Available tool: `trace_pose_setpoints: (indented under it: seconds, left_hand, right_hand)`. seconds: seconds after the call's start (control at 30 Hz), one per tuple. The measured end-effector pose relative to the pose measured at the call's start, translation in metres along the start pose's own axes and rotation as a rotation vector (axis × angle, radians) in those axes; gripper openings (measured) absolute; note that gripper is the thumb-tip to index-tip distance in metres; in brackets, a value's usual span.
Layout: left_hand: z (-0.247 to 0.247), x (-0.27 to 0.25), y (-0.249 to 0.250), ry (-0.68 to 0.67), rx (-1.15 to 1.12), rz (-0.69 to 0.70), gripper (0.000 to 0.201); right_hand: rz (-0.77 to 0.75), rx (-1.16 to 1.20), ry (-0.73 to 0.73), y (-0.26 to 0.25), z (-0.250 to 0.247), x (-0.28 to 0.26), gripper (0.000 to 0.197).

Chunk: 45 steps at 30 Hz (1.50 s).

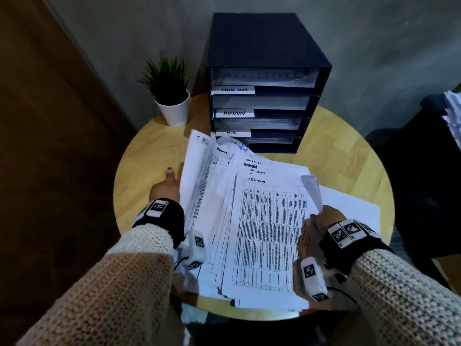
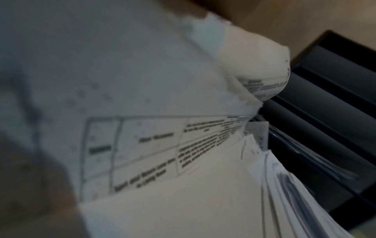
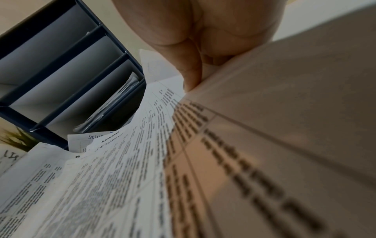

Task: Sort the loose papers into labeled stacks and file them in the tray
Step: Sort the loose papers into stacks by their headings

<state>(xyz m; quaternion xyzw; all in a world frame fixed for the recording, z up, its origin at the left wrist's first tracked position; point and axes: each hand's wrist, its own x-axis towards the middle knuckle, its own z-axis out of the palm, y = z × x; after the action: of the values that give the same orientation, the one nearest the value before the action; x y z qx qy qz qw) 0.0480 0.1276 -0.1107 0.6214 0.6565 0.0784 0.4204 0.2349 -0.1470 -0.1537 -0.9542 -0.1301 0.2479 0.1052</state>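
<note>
Right fingers [image 3: 191, 69] pinching paper stack's [image 1: 262, 226] right edge, left hand [image 1: 166, 189] gripping left edge, tray [image 1: 264, 78] just beyond.

table [image 1: 336, 151] bare right of tray [image 1: 264, 78] | plant [image 1: 172, 96] blocks left

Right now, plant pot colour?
White; the plant pot shows best in the head view.

An office corner, by the look of it. At upper centre a dark filing tray [image 1: 264, 96] stands on a round wooden table [image 1: 349, 156], its slots labelled ADMIN and H.R. Printed papers [image 1: 262, 221] with tables fill the middle; a small potted plant [image 1: 172, 96] stands left of the tray.
</note>
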Motion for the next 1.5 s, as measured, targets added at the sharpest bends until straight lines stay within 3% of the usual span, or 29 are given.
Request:
trace_pose_setpoints:
  seconds: [0.07,0.17,0.33,0.53,0.67,0.73,0.8,0.93,1.0,1.1,1.2,1.3,1.37,1.5]
  left_hand:
    - [0.004,0.001,-0.002,-0.042,-0.015,0.128,0.056]
    - [0.013,0.001,-0.01,-0.048,-0.032,0.227,0.054]
    - [0.007,0.005,-0.013,0.002,0.034,0.237,0.034]
    - [-0.004,0.009,-0.015,0.057,-0.238,0.205,0.028]
    - [-0.014,0.007,-0.011,0.001,-0.475,0.15,0.025]
    - [-0.015,0.009,-0.012,-0.029,-0.456,0.188,0.021]
    - [-0.012,0.01,-0.011,-0.005,-0.368,0.258,0.025]
    - [0.001,0.018,-0.017,0.057,-0.17,0.33,0.095]
    - [0.01,0.022,-0.025,0.065,0.045,0.335,0.107]
    - [0.02,0.032,-0.037,-0.007,0.192,0.309,0.101]
    - [0.023,0.038,-0.041,0.048,0.355,0.25,0.098]
    - [0.017,0.044,-0.039,0.098,0.219,0.159,0.108]
    - [0.012,0.051,-0.038,0.052,0.176,0.109,0.107]
    - [0.006,0.058,-0.037,0.002,0.06,0.123,0.066]
  right_hand:
    - [-0.002,-0.014,-0.005,-0.001,0.0,-0.001,0.033]
    - [0.024,0.052,0.006,-0.003,-0.001,0.002,0.035]
    - [0.013,0.02,-0.007,-0.002,-0.003,0.0,0.035]
    - [-0.059,-0.047,0.019,0.0,-0.001,-0.002,0.036]
    - [-0.049,-0.046,0.002,0.0,-0.002,-0.003,0.036]
    - [0.002,0.019,-0.009,-0.001,-0.001,0.001,0.034]
    - [0.036,0.072,-0.012,-0.001,-0.001,0.003,0.033]
    - [0.054,0.103,-0.009,-0.002,0.0,0.005,0.032]
    - [0.059,0.11,0.008,-0.002,0.002,0.005,0.031]
    - [0.064,0.116,0.005,-0.002,0.001,0.004,0.031]
    - [0.066,0.106,-0.01,-0.001,0.0,0.006,0.032]
    - [0.074,0.112,-0.014,-0.001,0.0,0.006,0.032]
    - [0.077,0.117,-0.017,-0.001,-0.001,0.007,0.032]
    - [0.078,0.125,-0.026,-0.001,0.0,0.007,0.032]
